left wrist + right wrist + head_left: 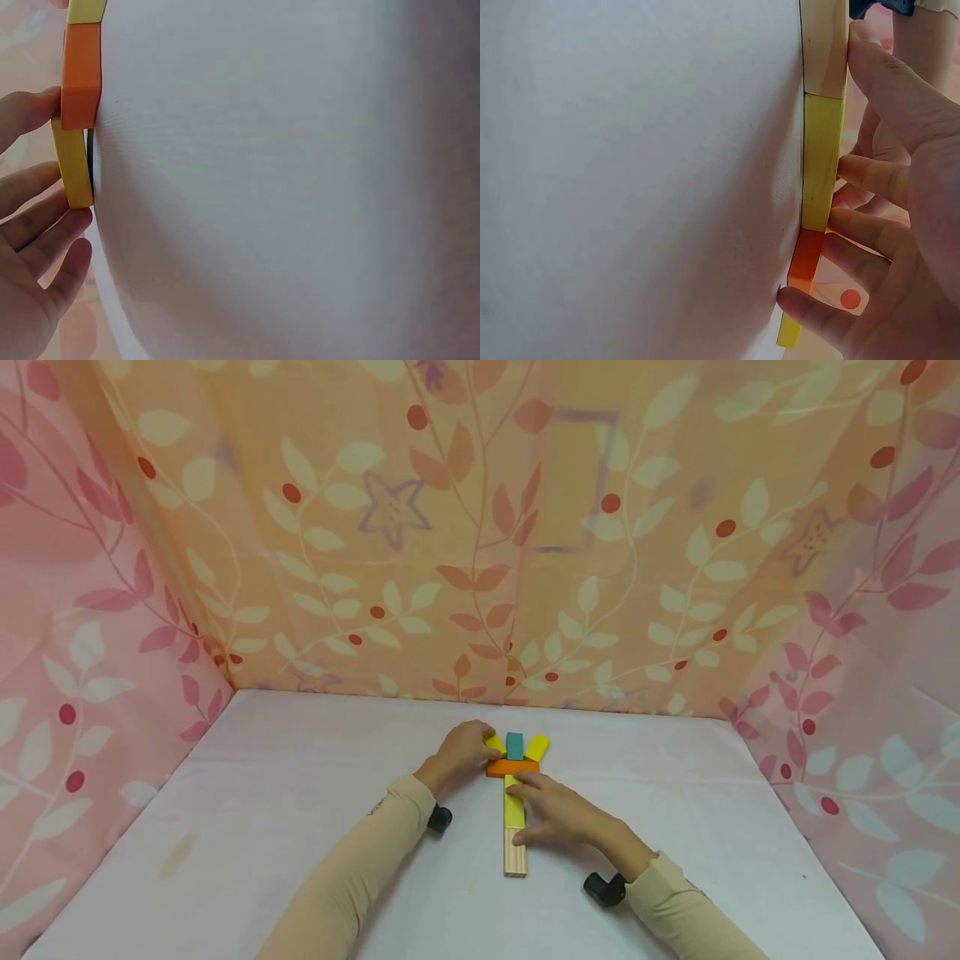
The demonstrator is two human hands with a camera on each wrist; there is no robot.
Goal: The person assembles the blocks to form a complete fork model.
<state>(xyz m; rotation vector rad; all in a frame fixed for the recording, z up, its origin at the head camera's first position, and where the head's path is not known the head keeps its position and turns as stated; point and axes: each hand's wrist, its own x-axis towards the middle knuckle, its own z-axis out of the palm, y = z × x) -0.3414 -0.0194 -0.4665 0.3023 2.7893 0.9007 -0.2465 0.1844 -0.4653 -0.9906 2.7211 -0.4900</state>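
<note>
Flat on the white table lies a figure of wooden blocks. A plain wood block and a yellow block form its upright strip. Across the top of that strip sits an orange block. Beyond it fan out a teal block, a right-hand yellow block and a left-hand yellow block. My left hand holds the left-hand yellow block between thumb and fingers, the thumb at its orange end. My right hand rests along the strip with fingers extended, its thumb on the plain block.
A white cloth covers the table. Patterned curtain closes in the back and both sides. Black wrist cameras, one left and one right, sit by the sleeves, low over the table.
</note>
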